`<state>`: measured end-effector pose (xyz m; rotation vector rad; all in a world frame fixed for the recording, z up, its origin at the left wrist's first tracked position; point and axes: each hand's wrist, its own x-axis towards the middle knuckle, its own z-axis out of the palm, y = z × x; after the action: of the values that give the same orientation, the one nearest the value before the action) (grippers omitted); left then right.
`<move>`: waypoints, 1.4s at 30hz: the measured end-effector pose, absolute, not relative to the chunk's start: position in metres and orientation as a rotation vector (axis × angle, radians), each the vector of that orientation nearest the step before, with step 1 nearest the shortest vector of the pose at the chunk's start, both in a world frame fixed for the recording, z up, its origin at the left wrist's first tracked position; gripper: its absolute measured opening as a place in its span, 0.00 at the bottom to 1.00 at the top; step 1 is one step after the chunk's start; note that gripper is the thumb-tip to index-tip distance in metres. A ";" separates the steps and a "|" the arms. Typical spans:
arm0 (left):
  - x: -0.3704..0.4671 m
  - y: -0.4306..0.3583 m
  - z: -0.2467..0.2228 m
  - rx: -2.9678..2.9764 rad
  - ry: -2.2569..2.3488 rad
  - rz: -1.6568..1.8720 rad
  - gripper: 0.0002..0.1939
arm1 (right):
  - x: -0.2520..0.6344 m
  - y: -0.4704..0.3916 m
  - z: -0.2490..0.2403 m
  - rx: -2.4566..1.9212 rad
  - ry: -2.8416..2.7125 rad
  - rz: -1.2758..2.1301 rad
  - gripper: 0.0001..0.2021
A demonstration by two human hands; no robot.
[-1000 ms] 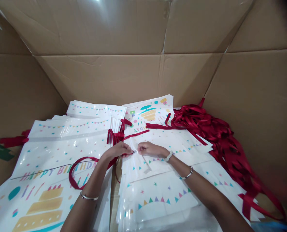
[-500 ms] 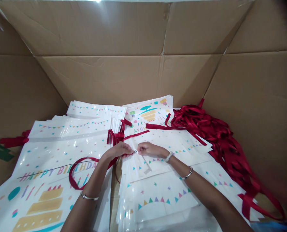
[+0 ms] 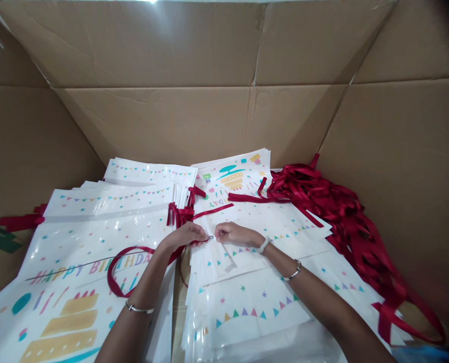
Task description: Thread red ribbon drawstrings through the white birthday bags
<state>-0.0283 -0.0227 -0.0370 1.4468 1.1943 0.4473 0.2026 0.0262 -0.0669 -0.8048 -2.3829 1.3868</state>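
Observation:
My left hand pinches a thin dark wire with a small loop at its tip, which points right. A long dark line, in rough alignment with it, crosses the left-hand stack. Red ribbon curls on that stack and passes under my left wrist. My right hand is closed just right of the loop, its fingertips pressed together; what they hold, if anything, is too small to make out. Beneath both hands lie white plastic birthday bags printed with bunting and stars.
Another stack of printed bags lies at left, with tied red ribbon ends at its right edge. A big heap of red ribbon spreads along the right side. Tall cardboard walls enclose the back and sides.

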 end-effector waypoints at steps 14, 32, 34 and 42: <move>-0.028 -0.023 -0.038 1.439 1.187 0.468 0.17 | 0.202 0.024 -0.064 -0.809 -2.369 1.408 0.04; -0.030 -0.022 -0.040 1.453 1.169 0.462 0.18 | 0.203 0.025 -0.065 -0.805 -2.388 1.367 0.04; -0.030 -0.021 -0.040 1.442 1.174 0.462 0.18 | 0.203 0.025 -0.065 -0.802 -2.385 1.377 0.05; -0.033 -0.019 -0.043 1.453 1.162 0.465 0.18 | 0.203 0.025 -0.066 -0.808 -2.377 1.386 0.05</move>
<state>-0.0330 -0.0195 -0.0434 1.4530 1.1621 0.4649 0.2027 0.0245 -0.0656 -0.8082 -2.3770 1.3863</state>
